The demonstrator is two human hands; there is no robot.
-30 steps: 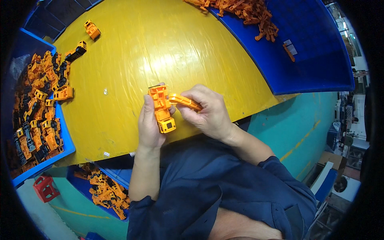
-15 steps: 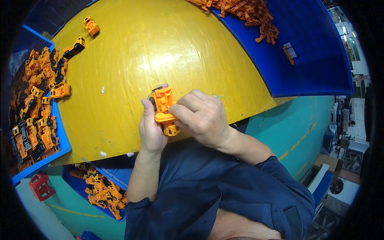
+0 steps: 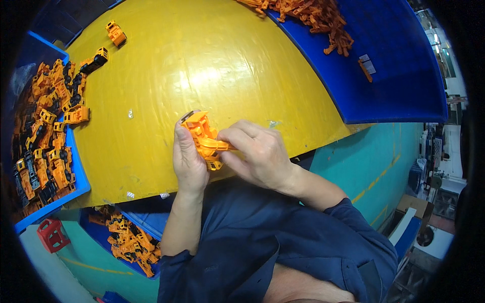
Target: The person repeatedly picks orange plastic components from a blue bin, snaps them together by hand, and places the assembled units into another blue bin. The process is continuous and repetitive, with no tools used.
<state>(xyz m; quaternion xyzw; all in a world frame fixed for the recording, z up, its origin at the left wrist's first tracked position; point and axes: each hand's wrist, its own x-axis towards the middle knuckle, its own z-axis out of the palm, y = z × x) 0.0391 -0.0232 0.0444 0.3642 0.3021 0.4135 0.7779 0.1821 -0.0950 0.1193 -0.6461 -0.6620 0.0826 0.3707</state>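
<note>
Over the near edge of the yellow table, my left hand (image 3: 190, 164) is closed around an orange toy construction truck (image 3: 198, 126), its thumb along the side. The truck is tilted, with its cab end toward me. A curved orange arm piece (image 3: 214, 145) lies across the truck body. My right hand (image 3: 258, 154) pinches the outer end of this arm piece between thumb and fingers. Whether the arm piece is joined to the truck cannot be made out. The fingers of my left hand behind the truck are mostly hidden.
A blue bin (image 3: 81, 174) of toy trucks stands at the left. Two toy trucks (image 3: 116, 33) lie on the yellow table (image 3: 166, 65). Orange parts (image 3: 313, 20) fill part of the blue bin (image 3: 399, 86) at upper right. Another bin of toys (image 3: 129, 240) and a red stool (image 3: 53, 235) are below.
The truck has turned and tilted in my left hand. The arm piece now points toward my right hand, which has shifted slightly and grips its end.
</note>
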